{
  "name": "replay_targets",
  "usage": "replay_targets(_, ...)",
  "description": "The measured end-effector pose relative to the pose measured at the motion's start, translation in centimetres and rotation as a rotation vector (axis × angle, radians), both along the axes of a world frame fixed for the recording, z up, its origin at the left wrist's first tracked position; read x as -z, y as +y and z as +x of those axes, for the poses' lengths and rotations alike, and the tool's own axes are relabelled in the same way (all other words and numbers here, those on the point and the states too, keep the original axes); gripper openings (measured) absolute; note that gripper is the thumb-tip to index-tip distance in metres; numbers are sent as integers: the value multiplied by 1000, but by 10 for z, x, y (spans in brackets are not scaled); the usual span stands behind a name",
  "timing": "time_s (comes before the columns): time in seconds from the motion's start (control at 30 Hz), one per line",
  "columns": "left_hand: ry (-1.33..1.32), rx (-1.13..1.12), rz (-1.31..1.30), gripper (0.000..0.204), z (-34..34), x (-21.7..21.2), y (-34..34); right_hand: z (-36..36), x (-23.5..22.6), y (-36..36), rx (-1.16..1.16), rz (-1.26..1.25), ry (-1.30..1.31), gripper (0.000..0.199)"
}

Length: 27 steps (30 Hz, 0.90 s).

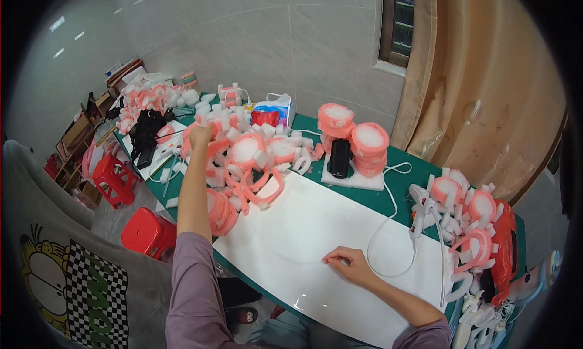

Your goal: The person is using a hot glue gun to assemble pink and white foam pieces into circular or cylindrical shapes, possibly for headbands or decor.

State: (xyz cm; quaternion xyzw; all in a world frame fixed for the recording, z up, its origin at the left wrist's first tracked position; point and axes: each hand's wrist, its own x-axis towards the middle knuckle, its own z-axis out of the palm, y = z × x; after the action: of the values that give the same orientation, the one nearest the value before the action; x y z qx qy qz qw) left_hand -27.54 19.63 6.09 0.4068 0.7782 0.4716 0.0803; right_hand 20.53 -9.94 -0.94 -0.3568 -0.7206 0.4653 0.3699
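My left hand (199,136) reaches far out to the left, into a heap of pink and white foam pieces (246,150). Its fingers curl down among the foam, and whatever they grip is hidden. Close to that arm, several pink foam rings (221,212) are stacked at the table edge, and a loose pink foam loop (265,194) lies on the heap's near side. Over the white board (285,233), my right hand (349,264) hovers or rests with fingers curled in; nothing shows in it.
A white glue gun (419,212) with its cable lies on the board's right. Behind stand pink foam stacks (369,145) and a black oblong object (339,158) on a white foam slab. More foam pieces (480,206) crowd the right end. Red stools (147,232) stand at left.
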Motion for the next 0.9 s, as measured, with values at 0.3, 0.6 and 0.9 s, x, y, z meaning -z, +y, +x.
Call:
replay_targets(0.3,539,-56,89,24,43,-95,-71,9,12,8,28,-14,20,11)
replay_targets(0.6,664,771,302,50,66,-95,-178,2,12,9,-22,54,-61,9)
replay_targets(0.9,808,881,-384,73,87,-1,-242,4,10,3,3,85,-85,9)
